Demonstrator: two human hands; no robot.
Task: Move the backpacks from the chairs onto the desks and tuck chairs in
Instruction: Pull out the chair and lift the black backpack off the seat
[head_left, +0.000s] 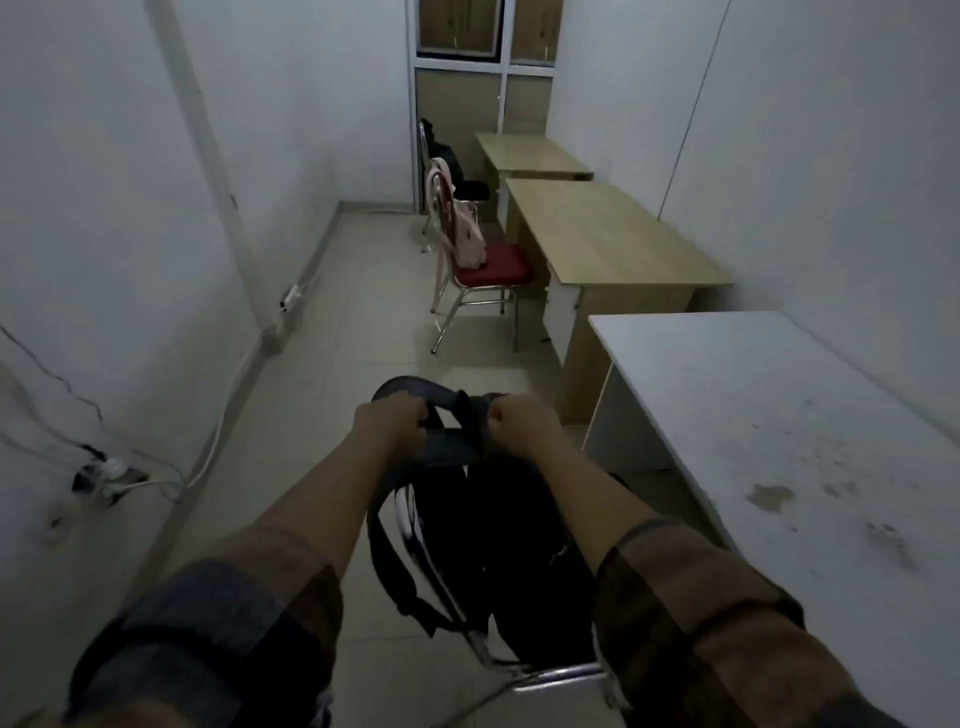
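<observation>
— What have you got hold of, low in the middle of the frame?

— The black backpack (483, 545). My left hand (390, 423) and right hand (519, 423) are each fisted round its top straps, so its weight hangs evenly. It sits against the near chair (550, 675), whose chrome frame shows at the bottom centre.

— Where does it go?

— Onto the white desk (779, 415) at lower right, just beside me; that looks like the shortest lift.

— And further up?

— Mid-frame a pink backpack (466, 236) leans on the red chair (493, 267), pulled out from a wooden desk (613, 234). Beyond, at upper centre, a dark backpack (451, 158) sits on a third chair (470, 191) beside the far desk (530, 153). None are tucked in.
</observation>
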